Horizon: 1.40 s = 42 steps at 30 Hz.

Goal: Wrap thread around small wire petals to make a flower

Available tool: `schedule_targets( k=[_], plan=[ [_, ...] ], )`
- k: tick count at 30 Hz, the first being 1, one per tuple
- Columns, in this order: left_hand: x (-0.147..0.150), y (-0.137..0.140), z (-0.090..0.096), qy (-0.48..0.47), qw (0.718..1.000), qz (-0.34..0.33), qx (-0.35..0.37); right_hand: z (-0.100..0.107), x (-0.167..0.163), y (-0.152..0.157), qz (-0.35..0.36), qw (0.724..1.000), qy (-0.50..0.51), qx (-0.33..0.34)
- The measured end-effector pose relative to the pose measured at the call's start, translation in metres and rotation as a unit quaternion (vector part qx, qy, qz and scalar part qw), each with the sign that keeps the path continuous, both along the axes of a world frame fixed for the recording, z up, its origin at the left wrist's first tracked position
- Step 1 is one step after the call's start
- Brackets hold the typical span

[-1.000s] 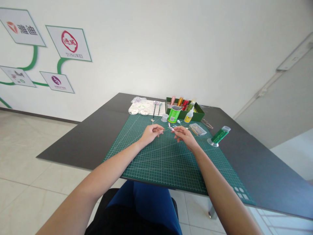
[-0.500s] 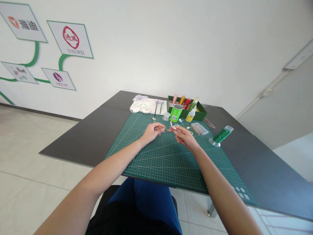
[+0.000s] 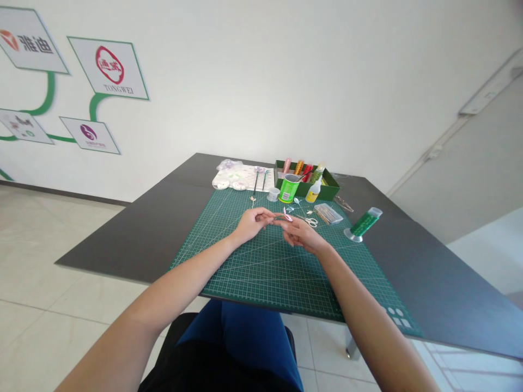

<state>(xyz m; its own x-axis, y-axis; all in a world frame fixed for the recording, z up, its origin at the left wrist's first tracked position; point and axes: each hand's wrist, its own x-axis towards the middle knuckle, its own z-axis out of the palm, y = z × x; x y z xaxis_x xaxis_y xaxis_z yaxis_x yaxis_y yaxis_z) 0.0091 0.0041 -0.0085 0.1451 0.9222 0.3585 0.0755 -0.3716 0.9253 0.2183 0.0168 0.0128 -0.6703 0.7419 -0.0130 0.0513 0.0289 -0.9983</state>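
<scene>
Above the green cutting mat (image 3: 278,283), my two hands come together at a small pink-and-white petalled piece (image 3: 287,216) on a thin green stem. The fingers of my left hand (image 3: 252,224) are pinched on the stem's left end. My right hand (image 3: 301,234) is closed at the petal end, its index finger stretched along the stem toward the left hand and touching or nearly touching it. White-handled scissors (image 3: 312,222) lie just beyond the right hand. A small pale flower piece (image 3: 253,200) on a stem lies past my left hand.
Behind stand a green can (image 3: 288,190), a glue bottle (image 3: 312,193), a small clear cup (image 3: 273,195) and a dark green box (image 3: 330,192) holding colored spools. To the right are a clear plastic case (image 3: 328,214) and a green thread spool (image 3: 363,224). White rolls (image 3: 239,185) sit at back left.
Both hands have drawn closer together and slightly toward me, with the petal piece lowered. The scissors show more fully now. The whole view has shifted slightly.
</scene>
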Motion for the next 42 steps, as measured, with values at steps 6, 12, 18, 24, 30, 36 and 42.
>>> schedule_targets(
  k=[6, 12, 18, 24, 30, 36, 42],
  plan=[
    [0.002, 0.0, -0.003, 0.005, 1.0, 0.002, 0.002, -0.006, -0.001, 0.001, 0.028, 0.999, 0.029, -0.019],
    [0.002, 0.002, -0.003, -0.02, 1.0, 0.004, -0.013, -0.008, 0.0, 0.004, 0.022, 0.997, 0.063, -0.041],
    [0.001, 0.003, -0.002, -0.062, 0.998, 0.01, -0.025, -0.007, 0.002, 0.006, -0.01, 0.996, 0.071, -0.045],
    [0.001, 0.004, -0.002, -0.072, 0.997, 0.016, -0.031, -0.01, 0.004, 0.009, -0.014, 0.998, 0.049, -0.034],
    [0.002, 0.004, -0.003, -0.068, 0.997, 0.029, -0.036, -0.011, 0.003, 0.009, -0.015, 1.0, 0.005, 0.008],
    [0.002, 0.004, -0.002, -0.073, 0.996, 0.032, -0.037, -0.015, 0.002, 0.011, -0.024, 0.997, -0.022, 0.068],
    [0.002, 0.002, -0.001, -0.084, 0.994, 0.032, -0.055, -0.013, -0.001, 0.012, -0.023, 0.991, -0.045, 0.124]
  ],
)
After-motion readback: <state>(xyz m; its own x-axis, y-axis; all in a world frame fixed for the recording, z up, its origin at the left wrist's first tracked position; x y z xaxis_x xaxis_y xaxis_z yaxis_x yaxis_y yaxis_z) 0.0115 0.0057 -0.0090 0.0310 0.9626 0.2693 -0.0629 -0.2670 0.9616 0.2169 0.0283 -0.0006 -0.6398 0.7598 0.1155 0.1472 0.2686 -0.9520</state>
